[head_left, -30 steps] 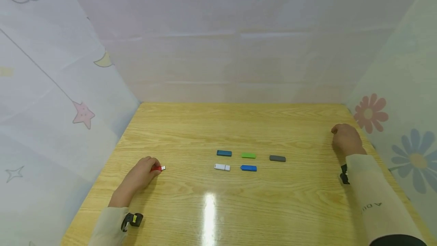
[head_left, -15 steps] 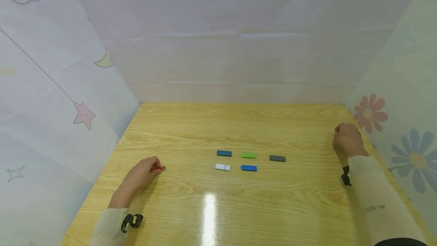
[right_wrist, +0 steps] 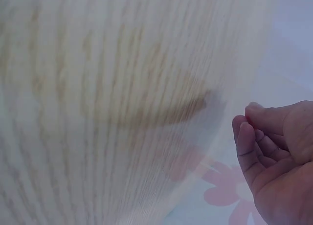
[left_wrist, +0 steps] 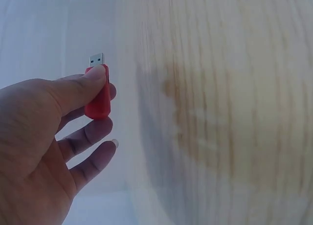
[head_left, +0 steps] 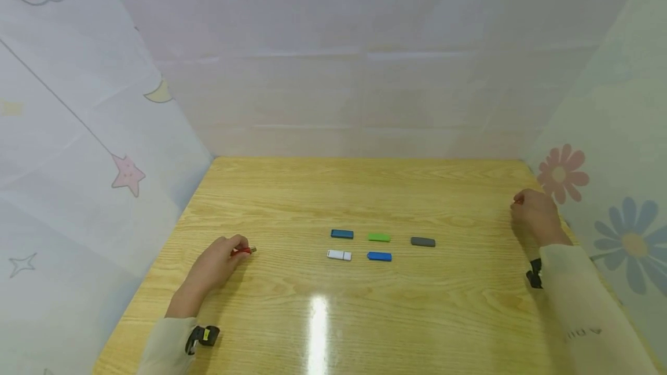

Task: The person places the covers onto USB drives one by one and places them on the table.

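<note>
My left hand [head_left: 216, 262] pinches a red USB stick [left_wrist: 99, 100] between thumb and fingers at the table's left. Its bare metal plug points up in the left wrist view, away from the palm. Over the far right of the table, my right hand [head_left: 537, 213] pinches a small red cap [right_wrist: 248, 119], mostly hidden by the fingertips. Between the hands lie a dark blue USB stick [head_left: 342, 234], a green one [head_left: 379, 237], a grey one [head_left: 423, 242], a white one [head_left: 339, 255] and a bright blue one [head_left: 379, 256].
The wooden table [head_left: 417, 317] carries a bright light reflection near its front. Printed cloth walls border it at the left [head_left: 94, 201], back [head_left: 365, 97] and right [head_left: 615, 161]. My right hand is close to the right wall.
My left hand has turned slightly, so the stick's plug now angles up and away. The right hand has shifted a little to the right, and red now shows at its fingertips.
</note>
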Action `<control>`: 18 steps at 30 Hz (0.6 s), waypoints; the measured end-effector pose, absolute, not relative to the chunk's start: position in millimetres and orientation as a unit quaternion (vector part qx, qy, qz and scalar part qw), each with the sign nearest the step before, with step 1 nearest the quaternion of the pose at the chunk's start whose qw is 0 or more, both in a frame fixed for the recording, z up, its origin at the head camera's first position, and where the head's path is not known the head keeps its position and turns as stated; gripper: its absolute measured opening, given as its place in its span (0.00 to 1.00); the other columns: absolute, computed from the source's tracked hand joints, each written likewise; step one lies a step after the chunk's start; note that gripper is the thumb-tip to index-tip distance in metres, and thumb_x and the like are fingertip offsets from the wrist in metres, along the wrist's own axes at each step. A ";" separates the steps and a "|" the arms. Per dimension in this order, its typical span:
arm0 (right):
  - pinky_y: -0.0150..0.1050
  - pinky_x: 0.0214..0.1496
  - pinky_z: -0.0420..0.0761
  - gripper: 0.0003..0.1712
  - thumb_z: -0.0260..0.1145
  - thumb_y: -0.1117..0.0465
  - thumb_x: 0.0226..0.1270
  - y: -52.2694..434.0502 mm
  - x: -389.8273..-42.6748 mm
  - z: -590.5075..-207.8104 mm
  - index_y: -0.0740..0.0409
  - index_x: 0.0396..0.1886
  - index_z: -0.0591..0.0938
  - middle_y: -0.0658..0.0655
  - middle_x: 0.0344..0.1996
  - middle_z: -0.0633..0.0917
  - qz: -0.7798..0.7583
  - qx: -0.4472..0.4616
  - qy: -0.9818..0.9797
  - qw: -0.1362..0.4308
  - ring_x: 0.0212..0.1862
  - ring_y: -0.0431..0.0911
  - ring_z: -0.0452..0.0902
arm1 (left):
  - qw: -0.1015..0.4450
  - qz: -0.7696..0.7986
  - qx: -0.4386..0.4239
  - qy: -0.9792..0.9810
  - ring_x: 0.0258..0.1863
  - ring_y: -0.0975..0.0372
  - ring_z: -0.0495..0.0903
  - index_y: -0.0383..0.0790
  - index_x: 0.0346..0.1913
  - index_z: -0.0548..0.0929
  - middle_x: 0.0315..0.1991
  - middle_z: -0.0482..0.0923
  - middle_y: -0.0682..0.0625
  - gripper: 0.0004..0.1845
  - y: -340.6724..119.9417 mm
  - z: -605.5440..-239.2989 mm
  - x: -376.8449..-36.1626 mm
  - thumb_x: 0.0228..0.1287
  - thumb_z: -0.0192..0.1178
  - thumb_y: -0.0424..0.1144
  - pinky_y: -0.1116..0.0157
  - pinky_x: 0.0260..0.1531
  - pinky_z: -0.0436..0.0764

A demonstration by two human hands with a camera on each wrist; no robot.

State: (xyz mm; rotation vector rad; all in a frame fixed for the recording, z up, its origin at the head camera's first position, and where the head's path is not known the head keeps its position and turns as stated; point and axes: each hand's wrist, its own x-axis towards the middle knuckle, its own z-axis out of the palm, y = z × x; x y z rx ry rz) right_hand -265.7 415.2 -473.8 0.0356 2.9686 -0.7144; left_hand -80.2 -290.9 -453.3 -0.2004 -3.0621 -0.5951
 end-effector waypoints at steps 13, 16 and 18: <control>0.61 0.43 0.77 0.18 0.59 0.63 0.74 411.5 -250.0 -466.4 0.75 0.53 0.77 0.78 0.48 0.80 -0.222 -0.022 0.975 0.014 0.46 0.71 0.76 | 0.021 -0.193 -0.064 -0.979 0.40 0.57 0.83 0.44 0.49 0.82 0.44 0.86 0.51 0.07 -287.0 -453.9 -81.1 0.73 0.62 0.39 0.55 0.38 0.82; 0.60 0.42 0.77 0.18 0.58 0.63 0.75 407.8 -245.7 -465.8 0.75 0.54 0.77 0.77 0.49 0.80 -0.219 -0.027 0.975 0.017 0.46 0.70 0.76 | 0.022 -0.193 -0.064 -0.979 0.38 0.58 0.83 0.44 0.49 0.82 0.42 0.85 0.52 0.06 -286.6 -454.4 -81.5 0.74 0.62 0.39 0.56 0.38 0.81; 0.59 0.41 0.77 0.19 0.58 0.62 0.76 405.6 -243.2 -466.4 0.74 0.55 0.76 0.77 0.50 0.80 -0.216 -0.025 0.976 0.023 0.46 0.69 0.76 | 0.024 -0.195 -0.066 -0.978 0.38 0.59 0.82 0.44 0.48 0.82 0.40 0.84 0.53 0.06 -286.1 -454.9 -81.9 0.73 0.62 0.38 0.56 0.38 0.81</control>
